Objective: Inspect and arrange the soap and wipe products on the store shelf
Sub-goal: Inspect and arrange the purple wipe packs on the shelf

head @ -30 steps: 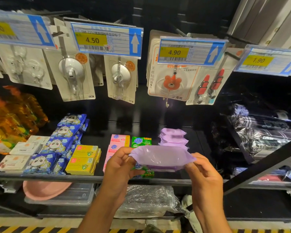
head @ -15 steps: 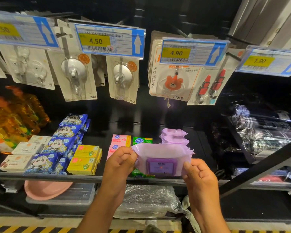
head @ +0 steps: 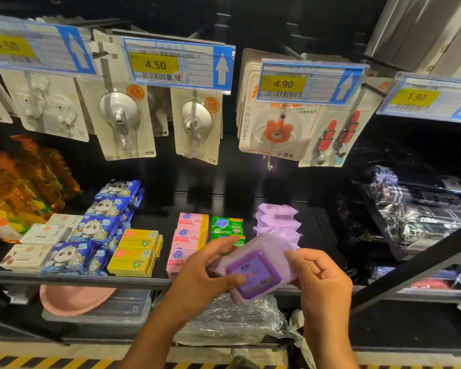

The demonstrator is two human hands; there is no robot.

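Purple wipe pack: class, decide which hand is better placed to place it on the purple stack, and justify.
Probably right. The right hand grips the purple wipe pack at the end nearer the purple stack; the left hand holds it before the pink soap boxes.

Four price tags (head: 179,66) hang along the top rail. Under them I count two cards with a white suction hook (head: 123,121) and one card (head: 362,121) carrying two red clips (head: 328,139).

On the shelf there are:
- three white soap boxes (head: 44,234)
- four blue packs (head: 93,230), each with a panda face
- two yellow boxes (head: 133,262), as seen from above
- three pink soap boxes (head: 189,237)
- two green soap boxes (head: 225,226)

The purple wipe packs are four: three visible in the stack (head: 277,217), and one held pack (head: 253,272) between the left hand (head: 205,270) and the right hand (head: 320,278). Below sits one pink basin (head: 72,299).
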